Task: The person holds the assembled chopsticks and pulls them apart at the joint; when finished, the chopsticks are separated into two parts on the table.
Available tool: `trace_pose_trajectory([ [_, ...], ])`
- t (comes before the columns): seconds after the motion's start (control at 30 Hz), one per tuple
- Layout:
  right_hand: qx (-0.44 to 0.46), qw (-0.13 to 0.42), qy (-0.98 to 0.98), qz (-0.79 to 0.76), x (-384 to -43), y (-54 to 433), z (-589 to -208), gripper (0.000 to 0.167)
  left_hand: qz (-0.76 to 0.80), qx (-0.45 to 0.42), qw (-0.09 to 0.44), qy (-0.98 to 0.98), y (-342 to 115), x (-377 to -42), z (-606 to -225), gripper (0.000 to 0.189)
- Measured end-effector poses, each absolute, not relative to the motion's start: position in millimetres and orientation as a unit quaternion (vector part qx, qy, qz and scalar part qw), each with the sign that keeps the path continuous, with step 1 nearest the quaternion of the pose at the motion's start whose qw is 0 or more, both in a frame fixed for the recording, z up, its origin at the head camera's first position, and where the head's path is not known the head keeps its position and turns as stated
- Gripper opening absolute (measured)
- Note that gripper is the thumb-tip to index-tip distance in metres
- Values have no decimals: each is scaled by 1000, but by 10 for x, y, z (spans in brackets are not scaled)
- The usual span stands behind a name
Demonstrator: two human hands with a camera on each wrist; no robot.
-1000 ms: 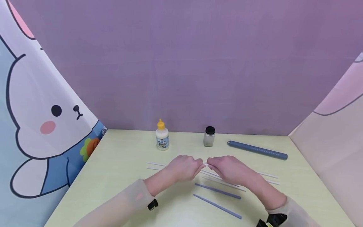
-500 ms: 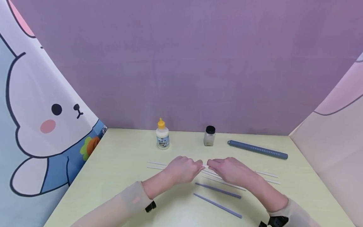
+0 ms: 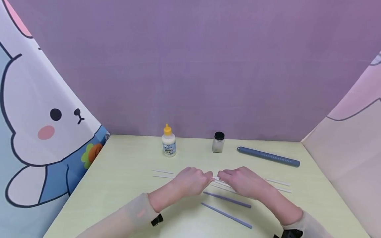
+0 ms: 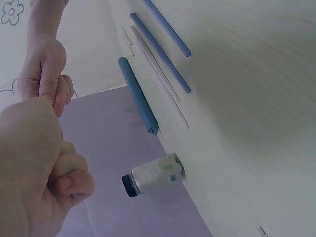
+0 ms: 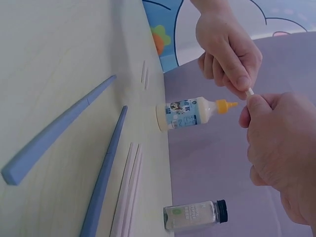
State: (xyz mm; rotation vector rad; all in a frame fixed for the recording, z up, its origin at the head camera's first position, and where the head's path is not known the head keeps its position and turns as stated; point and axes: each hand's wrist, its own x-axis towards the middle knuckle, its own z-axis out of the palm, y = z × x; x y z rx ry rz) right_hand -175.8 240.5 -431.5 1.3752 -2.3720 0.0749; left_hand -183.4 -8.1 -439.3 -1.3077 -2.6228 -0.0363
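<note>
Both hands meet above the middle of the table, fingertips almost together. My left hand (image 3: 193, 181) pinches one end of a thin white stick, and my right hand (image 3: 242, 181) pinches it just beside. Only a short bit of this white stick (image 5: 250, 92) shows between the fingers in the right wrist view; the fists hide the rest. Under and in front of the hands lie two slim blue sticks (image 3: 227, 199), roughly parallel. Beside them are white sticks (image 5: 129, 187), partly covered by the right hand in the head view.
A white glue bottle (image 3: 169, 145) with a yellow nozzle stands at the back, left of a clear jar (image 3: 218, 142) with a black lid. A dark blue tube (image 3: 268, 156) lies back right. More thin white sticks lie at left (image 3: 163, 176) and right (image 3: 278, 182).
Both hands have sunk slightly in the head view, still pinching the white stick close together. The view itself has shifted a little; the things on the table stay put.
</note>
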Motion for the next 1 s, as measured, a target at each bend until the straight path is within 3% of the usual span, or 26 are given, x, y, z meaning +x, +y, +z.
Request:
trace_pose_trajectory([
  [0.23, 506, 217, -834, 35, -1759, 2422, -4327, 19, -27, -445, 101, -890, -78, -1822, -4418, 34],
  [0.43, 533, 252, -807, 22, -1766, 2420, -4336, 37, -23, -454, 97, -885, -106, -1781, -4402, 35],
  [0.7, 519, 245, -818, 23, -1758, 2447, -4358, 13, -27, -447, 107, -888, -80, -1786, -4415, 36],
  [1.0, 522, 289, -802, 23, -1787, 2467, -4321, 21, -17, -439, 119, -891, -45, -1770, -4343, 32],
])
